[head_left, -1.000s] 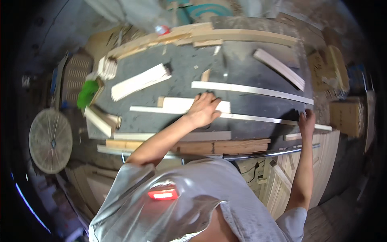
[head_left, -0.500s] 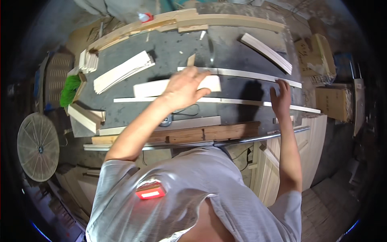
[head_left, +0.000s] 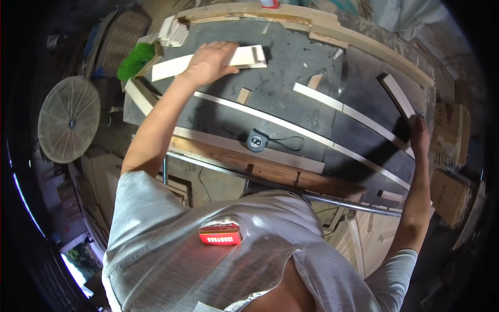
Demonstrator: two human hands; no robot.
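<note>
Fingers of my left hand (head_left: 210, 61): laid across a stack of pale slats (head_left: 250, 56) at far left, thumb apart along the near edge, probably squaring it; pinch, cannot tell. My right hand (head_left: 420, 135): at the near end of a slat bundle (head_left: 399, 96); finger closure, cannot tell. Table (head_left: 283, 70): dark, bearing all. Long strips (head_left: 280, 122): two, apart, likely to stay distinct. Tape measure (head_left: 257, 140): near my body, presumably for reach. Offcut (head_left: 243, 95): just beyond the nearer strip.

1. A dark grey worktable (head_left: 280, 78) stood beneath scattered pale timber.
2. Near its front edge lay a grey tape measure (head_left: 257, 140).
3. Two long wooden strips (head_left: 265, 118) slanted across it.
4. Board stack (head_left: 166, 68) lay left; narrower stack (head_left: 399, 96), right; wood block (head_left: 244, 95), between.
</note>
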